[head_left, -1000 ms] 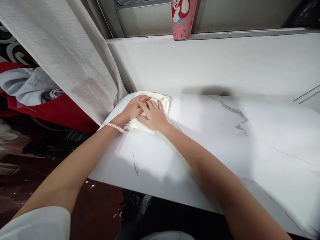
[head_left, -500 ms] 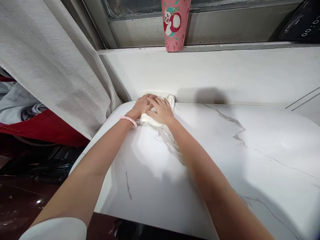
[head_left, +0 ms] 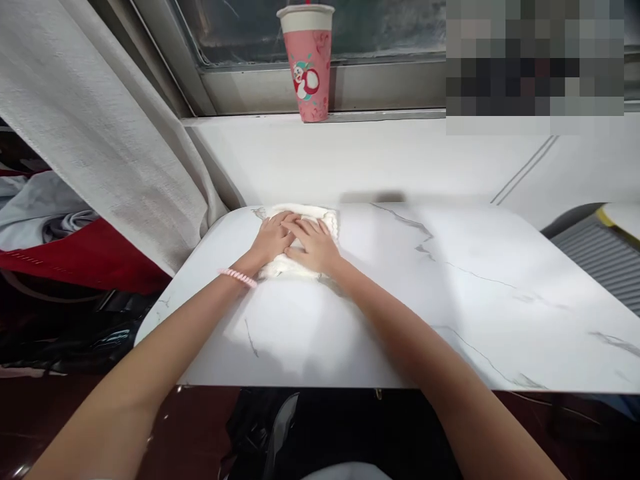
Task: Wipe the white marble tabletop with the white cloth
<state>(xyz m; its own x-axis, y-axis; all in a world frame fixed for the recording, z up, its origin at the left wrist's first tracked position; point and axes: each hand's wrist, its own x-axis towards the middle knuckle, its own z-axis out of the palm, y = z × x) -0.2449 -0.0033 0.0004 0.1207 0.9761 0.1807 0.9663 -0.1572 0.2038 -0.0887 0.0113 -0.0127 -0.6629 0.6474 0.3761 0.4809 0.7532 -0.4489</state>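
A white knitted-looking cloth (head_left: pixel 287 268) lies spread on the white marble-patterned table (head_left: pixel 390 280), close to the wall at the back. My left hand (head_left: pixel 270 239) rests flat on it, fingers stretched out, with a pink coiled band at the wrist. My right hand (head_left: pixel 316 248) lies flat on the same cloth, its fingers spread and partly over the left fingers. Both palms press from above, so the middle of the cloth is hidden.
On the window ledge behind stands a pink paper cup (head_left: pixel 311 77). A pale curtain (head_left: pixel 105 127) hangs at the left, beside red and grey fabric. At the right is a grey ribbed object (head_left: pixel 595 257) with a yellow edge. The upper right is pixelated.
Both hands and the cloth have come back from the wall, nearer to me. The cloth lies flatter. My view has shifted, showing more of the cup and the table's right side.
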